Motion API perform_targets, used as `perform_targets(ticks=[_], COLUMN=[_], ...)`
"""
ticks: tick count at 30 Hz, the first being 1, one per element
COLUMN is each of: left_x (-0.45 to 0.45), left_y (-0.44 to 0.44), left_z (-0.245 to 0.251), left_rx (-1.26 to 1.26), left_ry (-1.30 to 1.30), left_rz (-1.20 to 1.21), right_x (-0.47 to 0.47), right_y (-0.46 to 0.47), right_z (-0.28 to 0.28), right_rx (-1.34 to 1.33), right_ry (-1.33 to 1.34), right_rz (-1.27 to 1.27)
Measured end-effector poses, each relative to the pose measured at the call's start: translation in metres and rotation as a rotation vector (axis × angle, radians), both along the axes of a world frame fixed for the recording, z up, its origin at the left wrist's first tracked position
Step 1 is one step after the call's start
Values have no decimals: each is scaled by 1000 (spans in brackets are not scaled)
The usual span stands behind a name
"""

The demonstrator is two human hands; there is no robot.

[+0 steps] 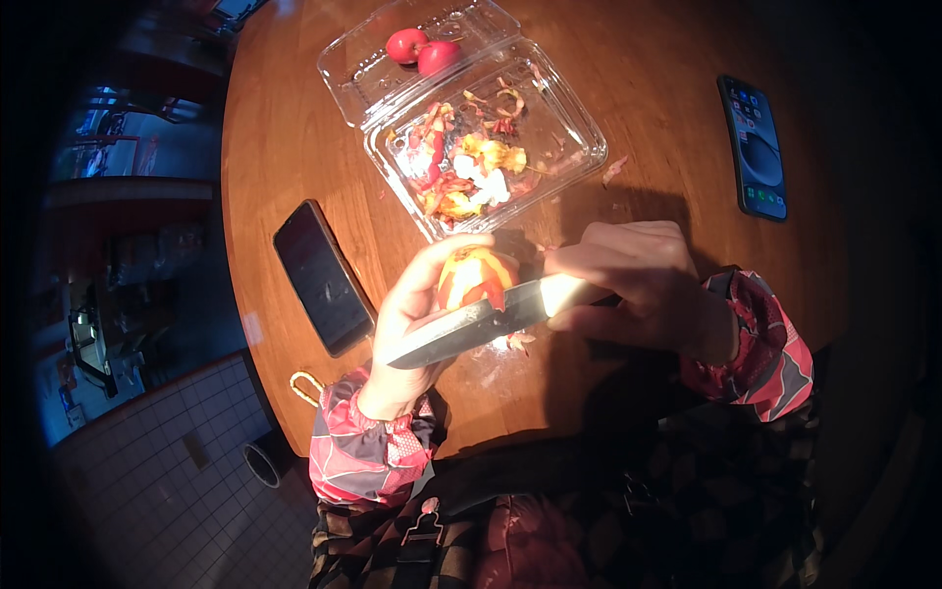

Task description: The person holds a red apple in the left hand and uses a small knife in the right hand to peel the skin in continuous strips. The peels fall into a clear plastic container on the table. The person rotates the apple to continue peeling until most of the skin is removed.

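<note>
My left hand (416,302) holds a partly peeled apple (475,278), its flesh bare in bright light with red strips of skin left on. My right hand (625,283) grips the pale handle of a knife (478,324). The blade lies against the near side of the apple, a flap of peel at its edge, and its tip points left over my left palm. Beyond my hands an open clear plastic clamshell container (596,143) holds red peelings, yellowish apple scraps and something white. Two small red apples (439,57) rest in its lid.
A dark smartphone (324,276) lies left of my left hand. Another phone (754,147), its screen lit, is at the far right of the wooden table (287,132). Loose peel (615,169) lies beside the container. A dark bin (263,462) stands on the tiled floor at lower left.
</note>
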State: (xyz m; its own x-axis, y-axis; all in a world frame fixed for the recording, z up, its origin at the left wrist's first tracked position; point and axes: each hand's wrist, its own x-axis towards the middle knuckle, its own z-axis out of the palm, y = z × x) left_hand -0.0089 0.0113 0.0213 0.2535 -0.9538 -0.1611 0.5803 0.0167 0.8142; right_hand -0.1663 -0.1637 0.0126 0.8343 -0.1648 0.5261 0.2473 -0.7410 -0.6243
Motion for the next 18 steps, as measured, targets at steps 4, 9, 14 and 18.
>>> perform_targets(ticks=[4, 9, 14, 18], left_x=[0, 3, 6, 8], left_y=[-2, 0, 2, 4], left_z=[2, 3, 3, 2], left_rx=[-29, -15, -54, 50], left_ry=[-52, -90, -119, -113], left_rz=[11, -26, -57, -66], right_x=[-1, -1, -3, -1], right_y=[-1, -2, -2, 0], right_z=[3, 6, 8, 4], right_rx=[11, 25, 51, 72], right_ry=[26, 62, 95, 50], right_rz=[-2, -11, -7, 36])
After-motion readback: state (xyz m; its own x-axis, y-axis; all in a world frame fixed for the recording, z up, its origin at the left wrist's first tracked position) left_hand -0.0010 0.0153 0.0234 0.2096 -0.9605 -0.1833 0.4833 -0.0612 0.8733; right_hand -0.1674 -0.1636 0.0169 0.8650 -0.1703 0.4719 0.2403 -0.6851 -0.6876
